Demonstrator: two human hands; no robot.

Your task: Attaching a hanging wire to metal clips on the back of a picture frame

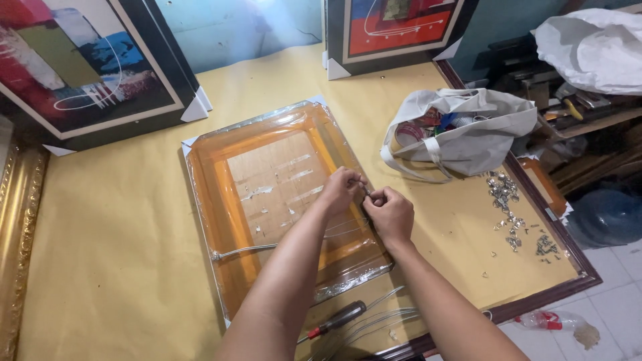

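1. A flat rectangular frame [267, 200], wrapped in glossy orange film, is laid on the yellow paper-covered table [114, 267].
2. At its right edge, a thin wire [244, 251] is pinched by the left hand [341, 189] and right hand [389, 212], fingers curled together.
3. A screwdriver [338, 319] is seen near; a cloth bag [461, 134] far right.

Plastic-wrapped orange frame [281, 200] lies flat at table centre. Open grey-white tote bag [461, 130] sits right of it. Clear bottle with red label [552, 321] lies on the floor, near right.

You see an orange-bordered frame back [221, 200] on mustard-yellow table paper [107, 254]; far left, a black-framed red, blue and olive abstract painting [73, 60]; right, a cream bag [475, 140].
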